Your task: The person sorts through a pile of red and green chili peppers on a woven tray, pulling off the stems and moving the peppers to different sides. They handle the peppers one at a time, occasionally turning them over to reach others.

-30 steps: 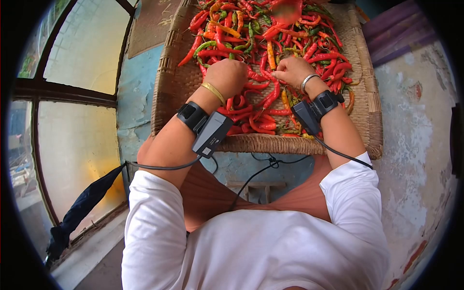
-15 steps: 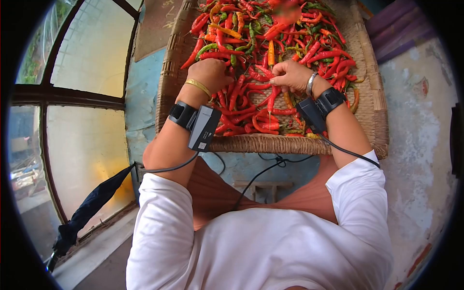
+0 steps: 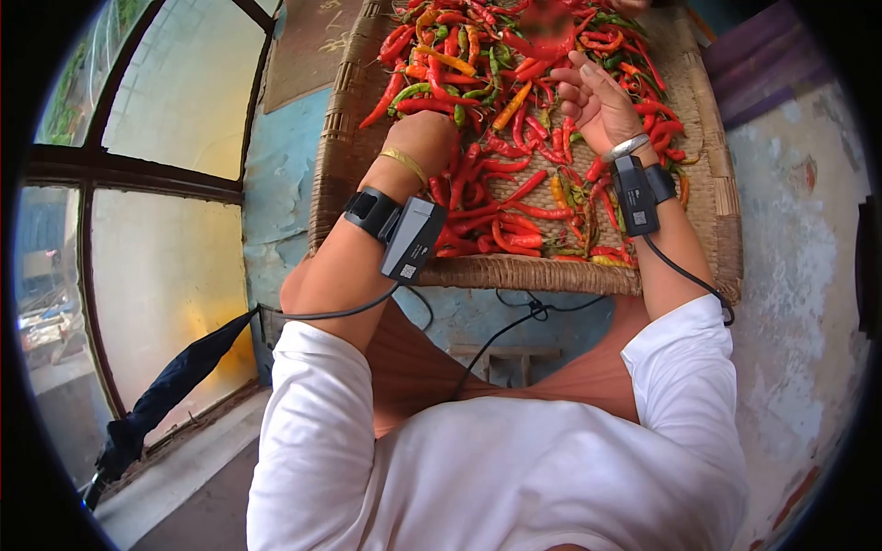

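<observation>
Red, green and orange chili peppers lie heaped in a shallow woven basket. Low over the left part of the heap, my left hand is curled closed with its back toward me. Its fingers are tucked underneath, so whatever they hold is hidden. My right hand is raised above the peppers on the right, palm turned leftward. Its fingers are apart and loosely bent, with nothing visible in them. An orange pepper lies between the two hands.
Dark boxes on straps sit at both wrists, with black cables trailing below the basket. A framed window and a folded dark umbrella are at left. Part of what looks like another person's hand shows at the top edge.
My right hand has moved up and right, from a pinch over the peppers to a turned, open palm. My left hand stays curled near the same peppers. The view has shifted slightly.
</observation>
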`<state>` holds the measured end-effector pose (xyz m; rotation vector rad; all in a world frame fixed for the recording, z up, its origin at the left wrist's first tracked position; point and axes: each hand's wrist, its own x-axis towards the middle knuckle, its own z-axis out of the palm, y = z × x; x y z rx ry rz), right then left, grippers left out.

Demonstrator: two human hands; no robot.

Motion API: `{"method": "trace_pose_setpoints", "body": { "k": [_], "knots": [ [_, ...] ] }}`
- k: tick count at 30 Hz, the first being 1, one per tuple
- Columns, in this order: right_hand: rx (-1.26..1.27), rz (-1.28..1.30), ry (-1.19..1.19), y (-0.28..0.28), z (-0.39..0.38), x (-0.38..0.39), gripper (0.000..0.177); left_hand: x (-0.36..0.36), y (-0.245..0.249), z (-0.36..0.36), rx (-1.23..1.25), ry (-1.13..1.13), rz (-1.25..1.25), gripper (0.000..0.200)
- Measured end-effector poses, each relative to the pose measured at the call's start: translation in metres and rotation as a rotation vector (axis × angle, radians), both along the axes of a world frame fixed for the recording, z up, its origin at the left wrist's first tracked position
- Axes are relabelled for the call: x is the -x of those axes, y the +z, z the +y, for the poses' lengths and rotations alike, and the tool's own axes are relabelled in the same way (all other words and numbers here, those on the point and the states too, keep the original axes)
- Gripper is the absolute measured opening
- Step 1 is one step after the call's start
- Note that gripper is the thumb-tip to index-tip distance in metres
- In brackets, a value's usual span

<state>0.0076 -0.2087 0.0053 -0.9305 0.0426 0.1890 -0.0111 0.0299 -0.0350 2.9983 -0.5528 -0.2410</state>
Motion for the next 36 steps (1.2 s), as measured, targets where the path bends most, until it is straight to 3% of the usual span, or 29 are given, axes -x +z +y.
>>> {"method": "trace_pose_setpoints", "body": {
  "k": [2,4,5,6,7,8,10,12,14,20,23,24,27,28,29,30,31,32,34,36],
  "knots": [
    [0.057,0.010,0.026,-0.012,-0.007,-0.004,0.029,-0.002,0.002,-0.003,0.233,-0.078,-0.036,0.010],
    [0.848,0.005,0.321,-0.018,-0.004,0.000,0.029,-0.001,0.010,-0.007,0.288,-0.111,-0.069,0.010],
    [0.922,-0.085,0.439,-0.016,0.008,0.010,0.028,0.002,0.019,-0.012,0.543,-0.095,0.015,0.010],
    [0.968,-0.296,0.412,-0.024,0.018,0.016,0.030,0.005,0.027,-0.017,0.798,-0.077,0.101,0.010],
    [0.926,-0.344,0.417,-0.027,0.025,0.018,0.030,0.007,0.034,-0.021,0.991,0.101,0.379,0.013],
    [0.882,-0.391,0.420,-0.026,0.033,0.021,0.030,0.008,0.040,-0.022,0.991,0.103,0.380,0.013],
    [0.838,-0.431,0.452,-0.028,0.041,0.018,0.028,0.008,0.048,-0.024,1.241,0.225,0.673,0.015],
    [0.792,-0.469,0.479,-0.035,0.041,0.018,0.026,0.008,0.047,-0.023,1.301,0.220,0.751,0.016],
    [0.653,-0.267,0.608,-0.041,0.038,0.018,0.022,0.009,0.046,-0.023,1.544,0.166,0.961,0.016],
    [0.616,-0.126,0.594,-0.023,0.038,0.026,0.013,0.010,0.041,-0.024,1.832,0.173,1.064,0.017],
    [0.466,-0.143,0.610,-0.019,0.041,0.028,0.011,0.009,0.037,-0.026,1.826,0.135,1.115,0.018],
    [0.623,-0.117,0.706,-0.013,0.039,0.027,0.011,0.009,0.038,-0.027,1.825,0.135,1.116,0.018],
    [0.894,-0.030,0.820,-0.009,0.027,0.019,0.013,0.008,0.038,-0.031,1.544,0.448,0.589,0.020],
    [1.008,0.028,0.840,-0.009,0.021,0.015,0.013,0.005,0.032,-0.027,1.545,0.447,0.587,0.020],
    [1.070,0.025,0.801,-0.004,0.017,0.013,0.014,0.002,0.024,-0.020,1.167,0.310,0.327,0.019],
    [1.007,-0.003,0.740,-0.010,0.006,0.005,0.016,0.001,0.023,-0.017,0.780,0.177,0.081,0.018],
    [0.668,0.013,0.565,-0.016,-0.003,-0.001,0.019,0.003,0.022,-0.016,0.607,0.076,-0.055,0.016],
    [0.333,0.028,0.387,-0.015,-0.008,-0.004,0.022,0.006,0.021,-0.015,0.609,0.077,-0.058,0.016],
    [0.175,0.065,0.043,-0.012,-0.015,-0.010,0.031,0.011,0.020,-0.016,0.257,0.023,0.006,0.019],
    [0.374,0.135,0.094,-0.019,-0.017,-0.005,0.031,0.014,0.022,-0.017,0.142,0.014,0.047,0.017]
  ]
}}
